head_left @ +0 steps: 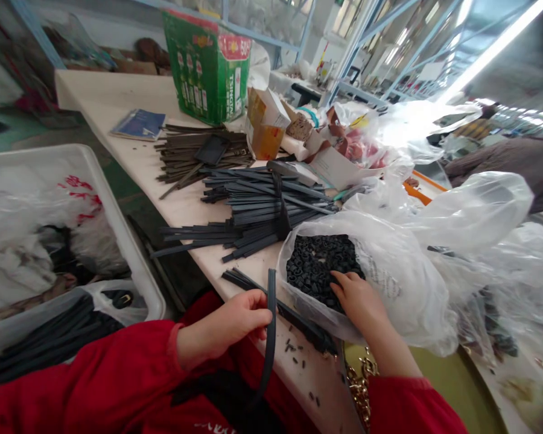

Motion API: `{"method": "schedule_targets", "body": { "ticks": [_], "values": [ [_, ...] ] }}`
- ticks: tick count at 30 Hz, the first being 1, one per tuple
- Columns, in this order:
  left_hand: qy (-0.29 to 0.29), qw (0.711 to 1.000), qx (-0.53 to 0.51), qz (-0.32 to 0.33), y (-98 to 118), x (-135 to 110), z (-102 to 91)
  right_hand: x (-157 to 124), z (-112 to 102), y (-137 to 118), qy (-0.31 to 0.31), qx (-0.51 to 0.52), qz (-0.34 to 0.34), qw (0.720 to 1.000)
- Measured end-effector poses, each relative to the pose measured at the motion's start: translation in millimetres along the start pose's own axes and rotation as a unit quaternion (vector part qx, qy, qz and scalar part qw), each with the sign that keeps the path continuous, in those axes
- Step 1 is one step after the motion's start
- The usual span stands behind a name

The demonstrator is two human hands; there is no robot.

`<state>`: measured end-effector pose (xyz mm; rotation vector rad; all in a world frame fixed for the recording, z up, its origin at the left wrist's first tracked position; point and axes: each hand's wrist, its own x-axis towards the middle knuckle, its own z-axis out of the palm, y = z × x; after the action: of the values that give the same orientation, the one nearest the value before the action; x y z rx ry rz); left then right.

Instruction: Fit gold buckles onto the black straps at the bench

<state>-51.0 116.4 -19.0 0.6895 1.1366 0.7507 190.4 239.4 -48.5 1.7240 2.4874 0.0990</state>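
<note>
My left hand is closed around a long black strap that stands up from my fingers and hangs down toward my lap. My right hand reaches into an open clear plastic bag, fingers curled down among several small black loop pieces; what they pinch is hidden. A short bundle of black straps lies on the table edge between my hands. Both my sleeves are red.
Piles of black straps and brown straps cover the beige table. A green carton, small cardboard boxes and more plastic bags stand behind. A white bin sits at the left.
</note>
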Motion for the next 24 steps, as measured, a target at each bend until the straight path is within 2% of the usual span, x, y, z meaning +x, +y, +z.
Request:
{"method": "schedule_targets", "body": {
  "ticks": [4, 9, 12, 14, 17, 19, 22, 23, 24],
  "values": [
    [0.01, 1.0, 0.005, -0.001, 0, -1, -3.4, -13, 1, -5, 0.001, -0.031, -0.031, 0.999],
    [0.011, 1.0, -0.028, -0.006, -2, -8, -3.3, -24, -5, 4, 0.076, -0.041, 0.012, 0.996],
    [0.006, 0.998, -0.064, -0.017, -6, -15, -4.4, -25, -10, 10, 0.112, -0.015, 0.026, 0.993],
    [0.004, 0.996, -0.082, -0.021, -9, -20, -5.5, -27, -16, 10, 0.137, 0.05, 0.044, 0.988],
    [0.004, 0.994, -0.105, -0.027, -12, -30, -5.8, -38, -31, -1, 0.168, 0.236, 0.075, 0.954],
    [0.002, 0.991, -0.129, -0.02, -11, -39, -4.0, -53, -40, -17, 0.171, 0.328, 0.073, 0.926],
    [0.001, 0.991, -0.122, 0.06, -6, -52, 1.7, -83, -46, -51, 0.147, 0.411, 0.046, 0.899],
    [0.006, 0.991, -0.087, 0.103, -3, -57, 3.9, -93, -46, -63, 0.128, 0.459, 0.041, 0.878],
    [0.012, 0.988, -0.027, 0.151, -1, -60, 6.1, -102, -45, -73, 0.099, 0.546, 0.051, 0.83]
  ]
}}
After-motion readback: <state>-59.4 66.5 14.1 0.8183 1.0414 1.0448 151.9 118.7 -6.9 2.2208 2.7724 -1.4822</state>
